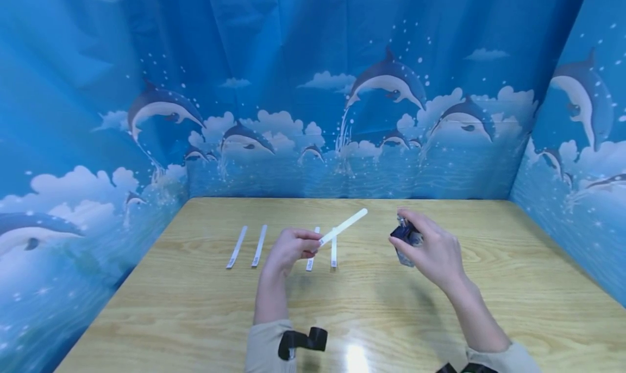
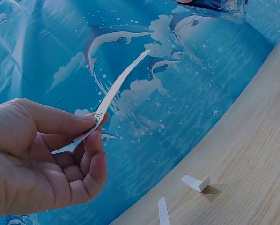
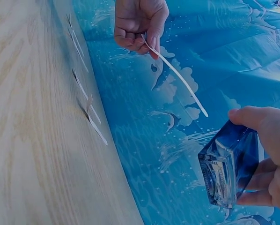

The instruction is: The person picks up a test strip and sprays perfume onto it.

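Observation:
Between thumb and fingers, my left hand [image 1: 289,249] pinches one end of a white paper test strip [image 1: 345,225]. The strip slants up to the right, its free end toward the bottle, and bows slightly in the left wrist view. Small print shows at the pinched end. My right hand [image 1: 440,256] grips a blue glass perfume bottle [image 3: 231,159], raised above the table, with the index finger at its silvery spray top [image 1: 401,219]. A gap lies between bottle and strip. The bottle's clear, thick base faces the right wrist camera.
Two more strips [image 1: 237,247] [image 1: 260,246] lie left on the wooden table [image 1: 171,302]. Another pair [image 1: 310,264] [image 1: 334,252] lies beyond the left hand, partly overlapped by it and its strip. Blue dolphin-print curtains [image 1: 274,90] close off the back and sides.

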### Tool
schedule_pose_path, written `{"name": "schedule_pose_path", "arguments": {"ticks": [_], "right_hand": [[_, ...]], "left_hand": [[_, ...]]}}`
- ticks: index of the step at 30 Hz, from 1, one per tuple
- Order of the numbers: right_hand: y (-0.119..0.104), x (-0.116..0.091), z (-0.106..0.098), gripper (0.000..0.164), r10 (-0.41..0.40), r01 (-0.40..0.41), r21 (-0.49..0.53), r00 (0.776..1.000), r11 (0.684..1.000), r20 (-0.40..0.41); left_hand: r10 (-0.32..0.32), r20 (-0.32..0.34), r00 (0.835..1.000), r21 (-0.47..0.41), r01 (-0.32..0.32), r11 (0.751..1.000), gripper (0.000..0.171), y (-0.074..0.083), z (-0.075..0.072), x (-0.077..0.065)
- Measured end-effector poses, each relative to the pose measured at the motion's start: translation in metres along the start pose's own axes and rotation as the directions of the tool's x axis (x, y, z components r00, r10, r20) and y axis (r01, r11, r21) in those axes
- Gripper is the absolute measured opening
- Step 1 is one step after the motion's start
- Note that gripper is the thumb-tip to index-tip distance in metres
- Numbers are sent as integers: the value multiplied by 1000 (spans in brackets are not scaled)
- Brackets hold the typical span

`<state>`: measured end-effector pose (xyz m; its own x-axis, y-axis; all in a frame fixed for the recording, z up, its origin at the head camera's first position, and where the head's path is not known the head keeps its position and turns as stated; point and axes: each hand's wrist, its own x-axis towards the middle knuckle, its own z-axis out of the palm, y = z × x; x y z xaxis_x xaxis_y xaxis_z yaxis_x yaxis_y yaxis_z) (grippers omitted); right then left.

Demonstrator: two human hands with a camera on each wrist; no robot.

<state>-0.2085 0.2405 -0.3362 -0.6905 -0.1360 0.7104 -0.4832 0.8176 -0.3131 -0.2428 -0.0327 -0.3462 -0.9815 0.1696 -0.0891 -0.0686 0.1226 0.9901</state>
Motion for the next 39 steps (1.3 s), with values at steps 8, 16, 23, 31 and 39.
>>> {"name": "schedule_pose_path", "arguments": {"ticks": [8, 16, 23, 31, 39], "right_hand": [[-2, 0, -2, 49, 25, -25, -19, 999, 1000, 20], [-1, 1, 0, 51, 73, -73, 13, 997, 997, -8], [3, 1, 0, 53, 93, -92, 26, 995, 995, -33], [4, 1, 1, 54, 93, -92, 46, 995, 995, -20], [4, 0, 1, 55, 137, -138, 75, 990, 988, 25]], "left_hand": [[13, -22, 1000, -17, -13, 1000, 22, 0, -1, -1], [6, -69, 998, -30, -9, 1000, 23, 0, -3, -3], [49, -110, 993, -92, -59, 994, 20, -8, -10, -2], [-27, -236, 971, -68, 11, 998, 26, -17, -14, 1], [-67, -308, 949, -77, 46, 996, 26, -30, -24, 5]]}}
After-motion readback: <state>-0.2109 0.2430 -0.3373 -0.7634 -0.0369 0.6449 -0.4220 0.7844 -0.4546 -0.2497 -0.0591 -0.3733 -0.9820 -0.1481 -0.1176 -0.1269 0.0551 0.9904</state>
